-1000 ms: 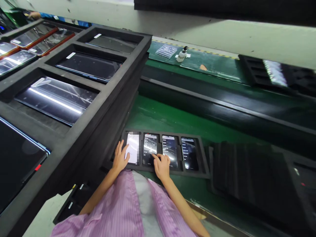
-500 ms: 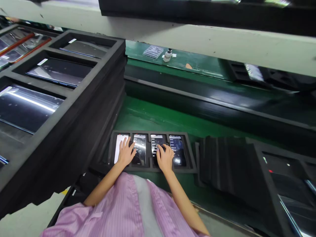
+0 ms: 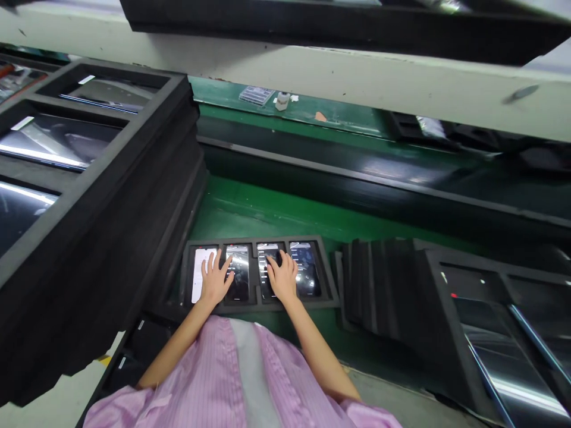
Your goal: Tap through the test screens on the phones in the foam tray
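Observation:
A black foam tray (image 3: 328, 279) with several slots lies on the green bench in front of me, a lit smartphone in each slot. The leftmost phone (image 3: 198, 276) has a white screen; the second phone (image 3: 241, 279), third phone (image 3: 266, 290) and rightmost phone (image 3: 307, 276) show dark screens with lines of text. My left hand (image 3: 215, 282) spreads its fingers over the white-screen phone, thumb reaching the second. My right hand (image 3: 284, 278) is over the third phone, its fingers apart and reaching the edge of the rightmost one. Neither hand grasps anything.
On the left rises a tall stack of black foam trays (image 3: 134, 154) with screens in the top one. More foam trays (image 3: 383, 279) lean at the right. A dark conveyor belt (image 3: 330, 157) runs behind, with a small bottle (image 3: 282, 101) beyond it.
The view has shifted, so the tray and hands appear slightly further left. My right hand's fingers have moved a little over the third phone; my left hand stays spread.

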Demonstrator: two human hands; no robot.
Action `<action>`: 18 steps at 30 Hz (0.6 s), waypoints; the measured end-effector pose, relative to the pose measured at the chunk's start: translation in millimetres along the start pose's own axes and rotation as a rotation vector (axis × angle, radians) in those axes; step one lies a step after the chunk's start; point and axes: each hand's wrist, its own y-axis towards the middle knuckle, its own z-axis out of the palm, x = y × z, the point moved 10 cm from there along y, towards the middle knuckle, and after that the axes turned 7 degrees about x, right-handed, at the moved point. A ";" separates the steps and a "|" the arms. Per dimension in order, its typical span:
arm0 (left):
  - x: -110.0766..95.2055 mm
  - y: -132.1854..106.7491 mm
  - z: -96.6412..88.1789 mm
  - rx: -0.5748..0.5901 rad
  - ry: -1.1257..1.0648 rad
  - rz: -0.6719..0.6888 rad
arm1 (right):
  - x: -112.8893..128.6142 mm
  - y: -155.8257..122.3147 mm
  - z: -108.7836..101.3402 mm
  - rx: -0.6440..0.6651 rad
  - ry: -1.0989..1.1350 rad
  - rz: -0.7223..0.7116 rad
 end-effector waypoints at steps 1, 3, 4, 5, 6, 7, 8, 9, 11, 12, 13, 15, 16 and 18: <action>0.1 -1.7 -0.1 -0.004 -0.005 -0.004 | -4.7 -0.3 -0.8 -0.008 0.005 0.022; -0.2 -5.2 -1.3 -0.016 -0.011 -0.010 | -20.3 -3.2 -6.4 -0.057 0.009 0.094; -0.7 -6.8 -2.2 -0.022 -0.012 -0.011 | -30.4 -5.6 -10.7 -0.094 0.006 0.142; -1.2 -8.3 -3.2 -0.028 -0.012 -0.012 | -41.0 -8.3 -15.1 -0.131 -0.004 0.190; -1.6 -9.6 -4.2 -0.034 -0.011 -0.014 | -51.0 -10.6 -18.5 -0.157 -0.018 0.232; -1.8 -10.9 -5.1 -0.037 -0.009 -0.017 | -59.8 -12.0 -20.8 -0.169 -0.034 0.265; -2.0 -12.2 -5.9 -0.041 -0.006 -0.019 | -67.0 -12.4 -22.1 -0.169 -0.051 0.286; -2.0 -13.8 -6.7 -0.045 -0.002 -0.022 | -72.5 -12.0 -22.6 -0.159 -0.064 0.295; -2.1 -17.7 -7.8 -0.053 0.003 -0.023 | -78.8 -10.8 -22.8 -0.129 -0.079 0.288; -2.2 -20.0 -7.9 -0.055 0.004 -0.023 | -80.9 -11.2 -23.6 -0.121 -0.077 0.286; -2.2 -22.5 -7.6 -0.056 0.003 -0.025 | -82.3 -12.7 -24.9 -0.121 -0.072 0.288; -2.6 -26.9 -5.3 -0.047 0.009 -0.030 | -82.6 -19.0 -27.9 -0.131 -0.057 0.295; -3.2 -28.5 -3.8 -0.040 0.015 -0.032 | -80.5 -23.1 -29.1 -0.140 -0.048 0.292; -4.6 -29.8 -1.5 -0.034 0.029 -0.039 | -70.0 -30.5 -28.9 -0.146 -0.030 0.254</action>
